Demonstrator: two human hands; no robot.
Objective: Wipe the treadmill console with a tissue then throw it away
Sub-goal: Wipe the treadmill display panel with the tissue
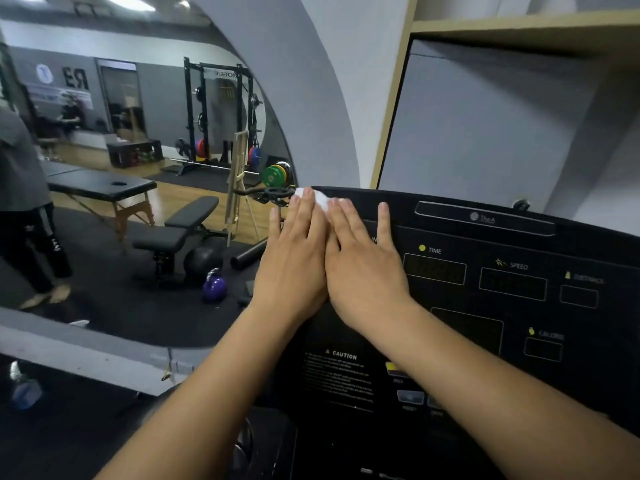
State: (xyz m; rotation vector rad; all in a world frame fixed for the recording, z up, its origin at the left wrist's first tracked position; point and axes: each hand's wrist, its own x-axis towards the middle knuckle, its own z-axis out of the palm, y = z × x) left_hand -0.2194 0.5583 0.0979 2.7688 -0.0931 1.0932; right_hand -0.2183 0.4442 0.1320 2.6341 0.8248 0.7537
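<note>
You had both hands, left hand [294, 258] and right hand [363, 265], flattened side by side, pinning the thin, limp, tear-prone white tissue [320, 199] to the black treadmill console's [485, 306] upper-left corner, best gathered by its exposed edge.

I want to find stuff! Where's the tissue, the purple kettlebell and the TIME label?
tissue [320, 199], head view, white bit above the fingertips.
purple kettlebell [214, 288], head view, round body.
TIME label [434, 250], head view, the word.
</note>
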